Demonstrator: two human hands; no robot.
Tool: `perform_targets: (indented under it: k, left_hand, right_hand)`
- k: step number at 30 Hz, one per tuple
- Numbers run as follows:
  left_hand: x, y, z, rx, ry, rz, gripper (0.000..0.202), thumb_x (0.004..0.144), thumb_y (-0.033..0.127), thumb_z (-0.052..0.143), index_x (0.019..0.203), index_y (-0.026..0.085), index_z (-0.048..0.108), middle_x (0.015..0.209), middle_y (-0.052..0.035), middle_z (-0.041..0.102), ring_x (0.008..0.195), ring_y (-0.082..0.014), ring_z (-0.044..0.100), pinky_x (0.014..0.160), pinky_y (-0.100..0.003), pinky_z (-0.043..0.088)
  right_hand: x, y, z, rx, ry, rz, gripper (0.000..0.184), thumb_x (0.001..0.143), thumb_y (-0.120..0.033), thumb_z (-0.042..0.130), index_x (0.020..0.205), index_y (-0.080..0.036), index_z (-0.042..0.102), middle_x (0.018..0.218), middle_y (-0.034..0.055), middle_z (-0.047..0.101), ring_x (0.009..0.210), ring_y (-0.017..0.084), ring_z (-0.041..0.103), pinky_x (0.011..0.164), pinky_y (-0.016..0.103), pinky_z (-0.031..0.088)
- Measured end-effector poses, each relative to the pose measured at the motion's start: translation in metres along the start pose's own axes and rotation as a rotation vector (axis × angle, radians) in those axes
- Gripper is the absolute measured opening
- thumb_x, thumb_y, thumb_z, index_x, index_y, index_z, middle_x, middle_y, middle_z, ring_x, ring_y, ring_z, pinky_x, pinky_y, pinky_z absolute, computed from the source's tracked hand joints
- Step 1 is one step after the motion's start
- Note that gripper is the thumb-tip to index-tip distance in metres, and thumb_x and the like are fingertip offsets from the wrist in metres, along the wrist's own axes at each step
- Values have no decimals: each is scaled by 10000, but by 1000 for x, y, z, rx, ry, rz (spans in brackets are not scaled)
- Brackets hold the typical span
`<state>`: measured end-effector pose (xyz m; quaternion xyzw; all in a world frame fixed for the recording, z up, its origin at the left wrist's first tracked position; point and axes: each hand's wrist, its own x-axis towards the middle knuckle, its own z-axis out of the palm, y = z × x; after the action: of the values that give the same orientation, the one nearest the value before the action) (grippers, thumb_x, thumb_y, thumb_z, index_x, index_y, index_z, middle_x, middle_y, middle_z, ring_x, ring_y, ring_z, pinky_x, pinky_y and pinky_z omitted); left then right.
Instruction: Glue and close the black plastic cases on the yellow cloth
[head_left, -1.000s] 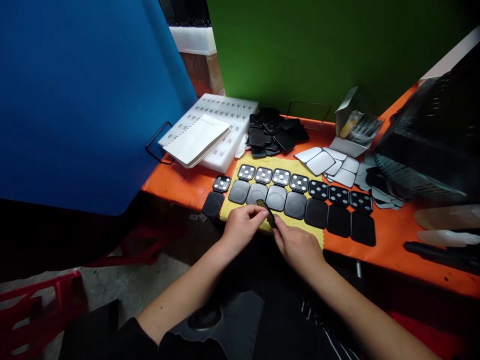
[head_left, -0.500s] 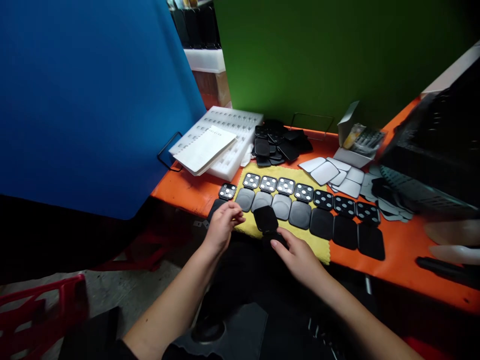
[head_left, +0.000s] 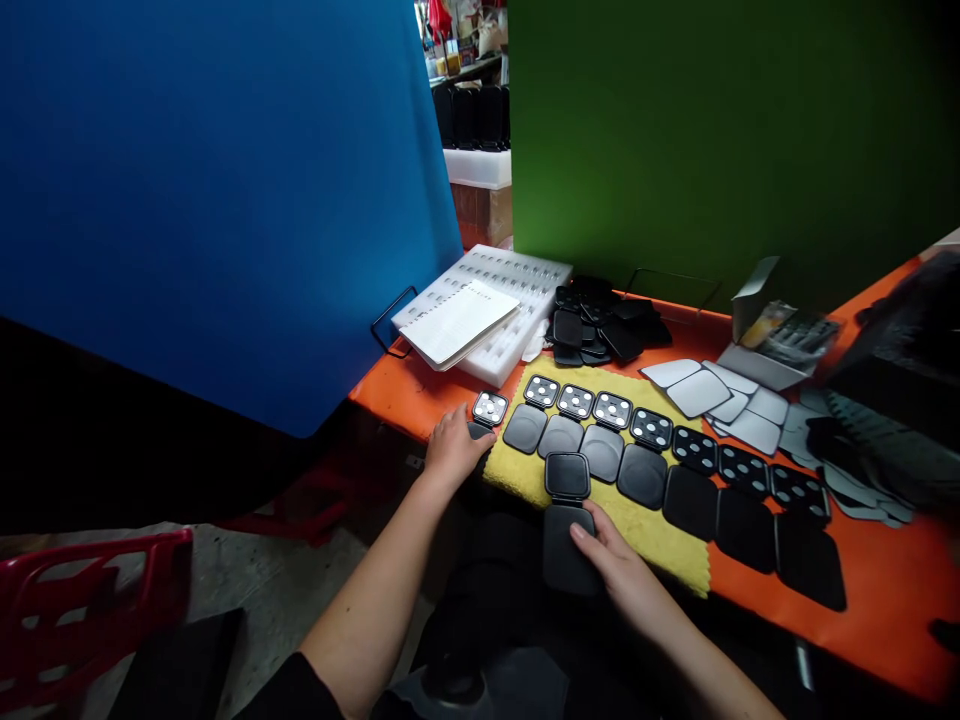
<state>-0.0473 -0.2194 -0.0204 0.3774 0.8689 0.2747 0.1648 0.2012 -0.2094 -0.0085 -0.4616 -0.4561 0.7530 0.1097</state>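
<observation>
Black plate (head_left: 566, 520) clamped by right fingers (head_left: 592, 547) runs lengthwise, small panel (head_left: 568, 475) forward; parted left fingers (head_left: 454, 425) straddle another plate (head_left: 490, 410).

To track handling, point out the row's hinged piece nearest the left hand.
The leftmost hinged piece, by the left hand: it alone in the row lies left of the yellow cloth.

Left forearm (head_left: 379, 575) bare, slanting forward and inward from a black sleeve (head_left: 296, 692). Left hand (head_left: 450, 452) back uppermost, fingers forward, thumb spread rightward. Right forearm (head_left: 694, 640) bare, slanting forward and left. Right hand (head_left: 613, 553) in a grip, thumb on top, other fingers partly hidden. Hands apart, left farther forward.
</observation>
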Motion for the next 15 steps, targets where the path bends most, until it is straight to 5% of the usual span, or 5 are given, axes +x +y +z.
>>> perform_targets:
  k: [4,7,10,15]
  left_hand:
    - [3,-12,-17,-402,-138,-85,378,571,331,682,900,163,602,857,-74,631,869,-259,565,769,-341,415]
    - [-6,-24,-43,-549,-152,-132,343,678,349,584,963,159,563,787,-40,638,685,-186,600,637,-299,467]
    - [-20,-34,-75,-944,-74,-282,352,683,286,590,1010,168,530,835,-34,649,598,-139,599,556,-261,484]
    - [-37,-41,-104,-1306,-12,-359,362,673,175,616,1029,173,549,911,-44,655,690,-132,621,587,-217,505]
  right_hand:
    - [-2,-7,21,64,-274,132,802,739,-383,497,1353,-215,8,888,47,608,502,121,576,427,237,408]
    - [12,-11,46,86,-401,53,652,748,-416,516,1283,-224,195,772,-1,588,513,115,592,428,209,410]
    - [40,-16,77,110,-355,48,394,748,-439,525,1021,-182,406,744,-2,582,494,90,585,403,171,398]
    - [80,-27,118,355,-192,144,219,758,-332,553,870,-184,438,782,0,599,567,63,597,500,159,457]
